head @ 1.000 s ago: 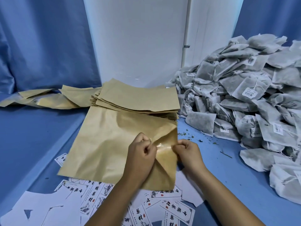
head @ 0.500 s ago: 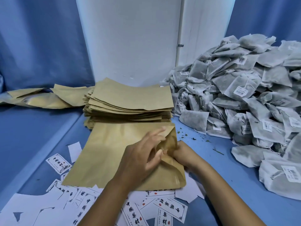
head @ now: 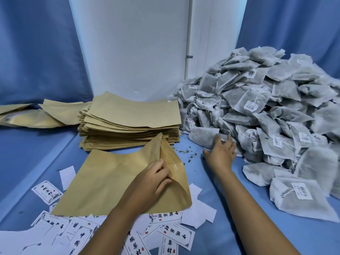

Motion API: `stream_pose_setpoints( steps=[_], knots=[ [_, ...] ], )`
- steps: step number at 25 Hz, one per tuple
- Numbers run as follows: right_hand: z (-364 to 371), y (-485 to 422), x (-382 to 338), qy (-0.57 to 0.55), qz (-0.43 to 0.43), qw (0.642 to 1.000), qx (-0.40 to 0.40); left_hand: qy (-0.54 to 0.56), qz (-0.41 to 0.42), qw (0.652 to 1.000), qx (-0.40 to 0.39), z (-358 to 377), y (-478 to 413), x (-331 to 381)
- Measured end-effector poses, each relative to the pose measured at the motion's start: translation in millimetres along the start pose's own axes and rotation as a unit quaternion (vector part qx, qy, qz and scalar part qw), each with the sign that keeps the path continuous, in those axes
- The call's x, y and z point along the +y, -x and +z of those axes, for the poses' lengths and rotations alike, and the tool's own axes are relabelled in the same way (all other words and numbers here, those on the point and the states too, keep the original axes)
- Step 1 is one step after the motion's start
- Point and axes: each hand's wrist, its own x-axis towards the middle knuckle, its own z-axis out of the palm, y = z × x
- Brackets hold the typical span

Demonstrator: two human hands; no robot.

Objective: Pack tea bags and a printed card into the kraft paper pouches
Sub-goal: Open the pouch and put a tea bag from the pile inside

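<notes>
Right hand (head: 219, 153) left the brown kraft paper pouch (head: 117, 179), fingers spread onto grey mesh tea bags (head: 204, 138); left hand (head: 156, 178) pinches mouth open. Slack pinch lets it close.

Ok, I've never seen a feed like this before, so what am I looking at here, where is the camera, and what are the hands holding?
There is no machine here: these are a person's two bare hands. The one picture comes from a camera worn on the person's head, looking forward and down at a blue table.

The left hand pinches the open mouth of a brown paper pouch that lies flat in front of the person. The right hand reaches with spread fingers to the edge of a big heap of tea bags on the right and touches one; whether its grip has closed on that bag I cannot tell.

Behind the pouch sits a stack of empty pouches. Printed cards and blank white slips lie scattered along the near edge. A few tea crumbs lie between the stack and the heap.
</notes>
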Motion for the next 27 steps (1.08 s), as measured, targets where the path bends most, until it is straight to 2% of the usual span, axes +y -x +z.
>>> stream_pose_setpoints(
  steps=[4,7,11,14,16,18,21,23,25,27],
  knots=[
    [12,-24,17,0.058,0.021,0.998,-0.033,-0.004,-0.006,1.0,0.018,4,2,-3],
    [19,-40,14,0.093,0.034,0.995,-0.025,0.012,-0.006,1.0,0.016,6,0,-5],
    [20,-56,18,0.152,0.005,0.988,0.017,0.023,-0.006,0.999,0.022,8,-4,-5],
    [15,-58,19,0.121,-0.019,0.992,0.034,0.043,-0.021,0.999,0.026,9,-3,-6],
    [11,-55,14,0.033,-0.051,0.997,0.037,0.05,-0.024,0.998,0.032,9,-4,-7],
    [10,-49,5,-0.009,-0.055,0.998,0.017,0.051,-0.022,0.998,0.035,8,-4,-6],
    [11,-39,0,0.156,-0.035,0.981,-0.111,0.051,-0.016,0.998,0.031,8,-3,-7],
    [11,-34,-1,0.203,-0.05,0.963,-0.17,0.052,-0.017,0.998,0.033,8,-2,-7],
    [11,-27,3,0.183,-0.091,0.964,-0.169,0.053,-0.016,0.998,0.038,8,-2,-6],
    [12,-18,3,0.158,-0.13,0.97,-0.134,0.051,-0.013,0.998,0.039,8,-2,-6]
  ],
)
